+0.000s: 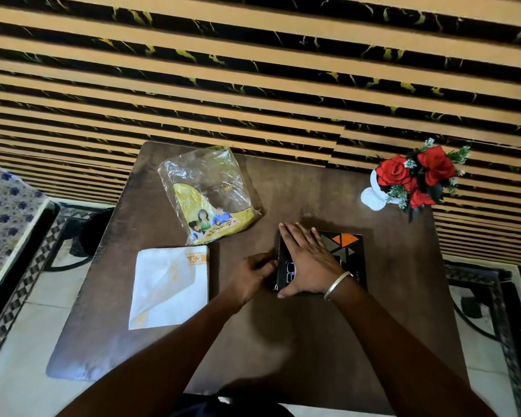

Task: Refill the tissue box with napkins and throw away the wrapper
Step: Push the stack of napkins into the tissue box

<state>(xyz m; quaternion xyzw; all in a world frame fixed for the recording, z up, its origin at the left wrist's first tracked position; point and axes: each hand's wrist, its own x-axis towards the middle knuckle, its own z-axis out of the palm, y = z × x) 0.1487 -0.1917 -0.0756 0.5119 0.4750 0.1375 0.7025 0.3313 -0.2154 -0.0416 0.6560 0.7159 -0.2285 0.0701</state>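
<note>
A black tissue box [348, 251] with orange and grey triangles lies on the brown table [283, 326], right of centre. My right hand [309, 261] lies flat on top of it, fingers straight, a metal bangle on the wrist. My left hand [251, 275] has its fingers curled at the box's left edge; what they hold is hidden. A stack of white napkins [170, 285] with a yellow pattern lies to the left. The clear and yellow plastic wrapper [209, 194], looking flat and crumpled, lies behind the napkins.
A white vase with red artificial roses [415, 179] stands at the table's back right corner. A striped black and tan wall [253, 70] runs right behind the table. A dark round object [95, 231] sits on the floor left of the table.
</note>
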